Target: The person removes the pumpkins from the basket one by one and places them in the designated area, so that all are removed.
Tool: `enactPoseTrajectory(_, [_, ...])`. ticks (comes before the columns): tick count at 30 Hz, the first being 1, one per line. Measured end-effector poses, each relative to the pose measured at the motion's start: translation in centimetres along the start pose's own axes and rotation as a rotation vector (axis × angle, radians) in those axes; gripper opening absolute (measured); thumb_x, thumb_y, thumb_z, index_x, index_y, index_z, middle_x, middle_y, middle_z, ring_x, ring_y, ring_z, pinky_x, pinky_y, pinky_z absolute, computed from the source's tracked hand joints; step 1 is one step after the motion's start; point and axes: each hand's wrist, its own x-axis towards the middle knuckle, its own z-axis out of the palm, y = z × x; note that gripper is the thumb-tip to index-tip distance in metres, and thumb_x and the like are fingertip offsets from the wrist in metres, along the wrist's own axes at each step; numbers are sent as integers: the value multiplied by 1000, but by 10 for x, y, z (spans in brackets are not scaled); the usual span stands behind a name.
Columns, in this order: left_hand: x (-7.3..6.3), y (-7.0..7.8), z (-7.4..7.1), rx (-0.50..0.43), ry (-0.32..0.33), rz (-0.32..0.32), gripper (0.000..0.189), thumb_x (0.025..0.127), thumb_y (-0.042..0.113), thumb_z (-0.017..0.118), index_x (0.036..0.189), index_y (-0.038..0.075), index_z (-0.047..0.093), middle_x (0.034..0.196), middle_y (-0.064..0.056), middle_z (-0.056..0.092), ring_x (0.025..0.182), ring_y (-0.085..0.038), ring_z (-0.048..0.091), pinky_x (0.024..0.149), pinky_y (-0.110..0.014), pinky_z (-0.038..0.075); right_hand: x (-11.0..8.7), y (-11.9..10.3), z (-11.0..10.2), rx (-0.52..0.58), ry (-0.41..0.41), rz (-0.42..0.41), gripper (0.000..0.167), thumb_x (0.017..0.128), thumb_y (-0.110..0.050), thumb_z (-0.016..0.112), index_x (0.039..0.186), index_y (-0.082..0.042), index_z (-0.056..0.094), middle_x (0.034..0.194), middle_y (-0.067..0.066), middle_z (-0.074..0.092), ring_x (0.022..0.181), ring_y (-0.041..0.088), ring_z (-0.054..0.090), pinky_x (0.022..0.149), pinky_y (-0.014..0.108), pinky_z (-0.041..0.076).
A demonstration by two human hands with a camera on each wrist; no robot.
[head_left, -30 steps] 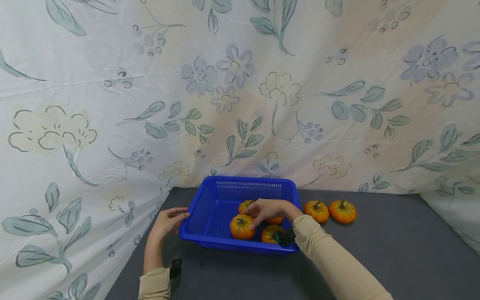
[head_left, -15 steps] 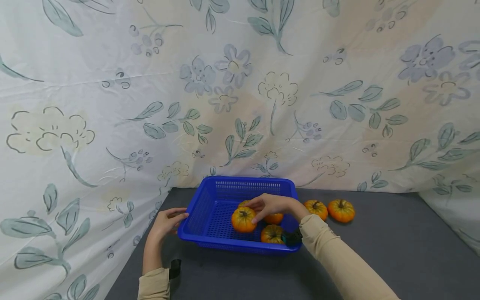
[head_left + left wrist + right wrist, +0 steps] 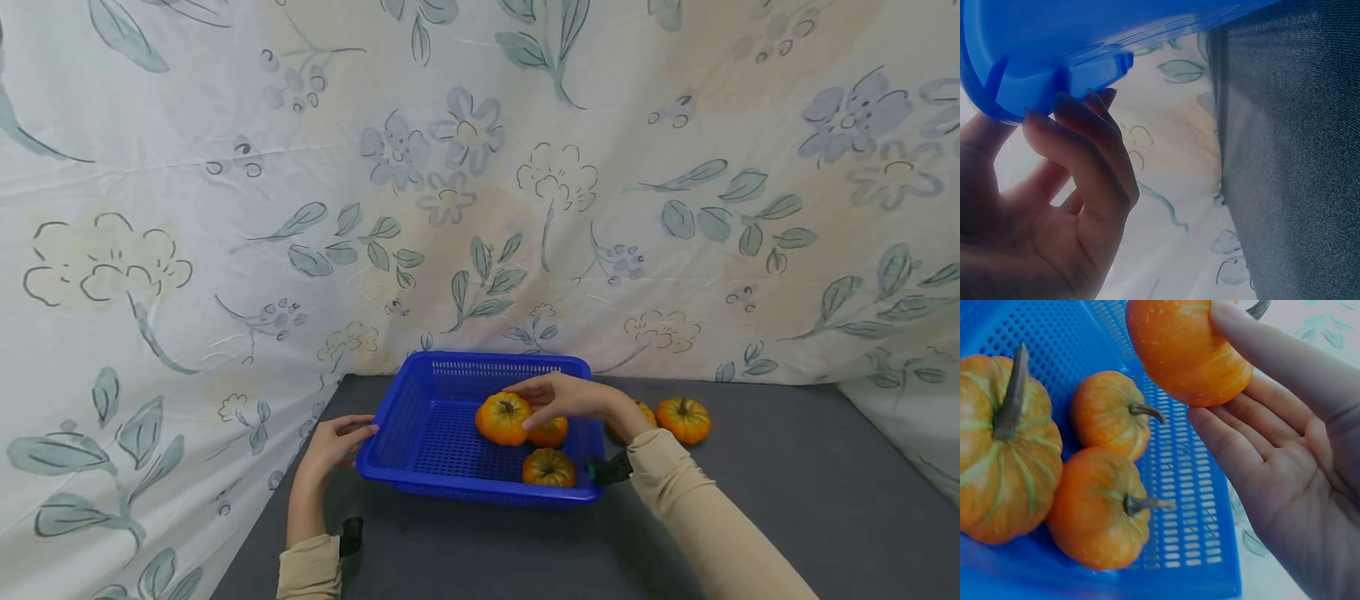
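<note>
The right hand (image 3: pixel 568 396) pinches a round orange pumpkin (image 3: pixel 501 420) over a blue plastic basket (image 3: pixel 442 437), which the left hand (image 3: pixel 330 443) holds.

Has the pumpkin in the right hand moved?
Yes: in the head view, the held pumpkin has moved up the picture and slightly right, against the blue basket.

A person with a bare left hand (image 3: pixel 333 443) and a bare right hand (image 3: pixel 573 397) wears beige cloth: a short stretch of left sleeve (image 3: pixel 309 567), and a long right sleeve (image 3: pixel 708 517), creased near the cuff. A black wrist piece (image 3: pixel 351 537) shows on the left; a dark wrist piece (image 3: pixel 617 468) with a teal end (image 3: pixel 590 472) on the right.
</note>
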Motion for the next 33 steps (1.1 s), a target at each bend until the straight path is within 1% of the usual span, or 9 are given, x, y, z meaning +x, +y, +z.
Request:
enactPoseTrajectory(8, [2, 0, -1, -1, -7, 3, 45, 92, 28, 67, 128, 1, 62, 118, -21, 68, 86, -16, 68, 67, -37, 59, -21, 5, -13, 59, 65, 1, 65, 91, -25, 70, 148, -12, 41, 154, 12, 41, 142, 33, 39, 113, 46, 37])
enactPoseTrajectory(12, [2, 1, -1, -5, -12, 3, 45, 92, 28, 67, 128, 1, 62, 118, -21, 68, 86, -17, 68, 69, -38, 59, -32, 9, -19, 90, 96, 5, 65, 92, -24, 68, 150, -14, 39, 156, 11, 37, 145, 33, 34, 116, 48, 32])
enactPoseTrajectory(15, [1, 2, -1, -3, -15, 4, 46, 92, 29, 67, 128, 1, 62, 118, -21, 68, 86, -16, 68, 69, -38, 59, -42, 13, -23, 105, 139, 23, 66, 92, -24, 68, 150, -15, 38, 157, 11, 36, 146, 33, 32, 117, 49, 29])
enactPoseTrajectory(18, [0, 2, -1, -1, -12, 1, 46, 92, 29, 67, 128, 1, 62, 117, -20, 69, 85, -15, 68, 68, -38, 59, -52, 17, -28, 116, 193, 32, 68, 92, -25, 69, 151, -13, 37, 158, 13, 33, 147, 34, 30, 117, 50, 28])
enactPoseTrajectory(20, [0, 2, -2, -4, -10, 1, 45, 92, 29, 67, 128, 1, 62, 115, -20, 70, 83, -15, 68, 68, -38, 59, -59, 20, -31, 108, 232, 38, 70, 91, -27, 69, 151, -13, 36, 159, 14, 32, 147, 35, 28, 117, 51, 29])
enactPoseTrajectory(25, [-1, 2, -2, -13, -10, 5, 46, 92, 28, 67, 128, 1, 62, 112, -19, 71, 81, -14, 67, 67, -38, 59, -78, 28, -37, 102, 288, 50, 71, 92, -29, 67, 153, -14, 32, 161, 15, 26, 149, 36, 23, 115, 54, 29])
enactPoseTrajectory(27, [-1, 2, -3, -13, -11, 6, 46, 92, 29, 67, 128, 0, 62, 113, -20, 70, 81, -15, 68, 67, -38, 59, -85, 31, -40, 110, 307, 62, 72, 92, -29, 67, 153, -15, 32, 161, 14, 25, 149, 36, 21, 116, 55, 27])
enactPoseTrajectory(29, [0, 2, -3, -12, -13, 8, 47, 92, 29, 67, 128, 0, 61, 113, -20, 70, 82, -15, 68, 67, -38, 59, -92, 35, -42, 106, 336, 86, 72, 92, -32, 68, 153, -17, 32, 161, 14, 26, 149, 36, 22, 116, 55, 27])
enactPoseTrajectory(33, [0, 2, -4, -8, -13, 10, 47, 92, 29, 67, 128, 0, 62, 115, -21, 70, 83, -16, 68, 67, -39, 59, -105, 43, -46, 92, 388, 113, 75, 92, -34, 67, 154, -14, 30, 160, 16, 27, 148, 38, 24, 115, 56, 29])
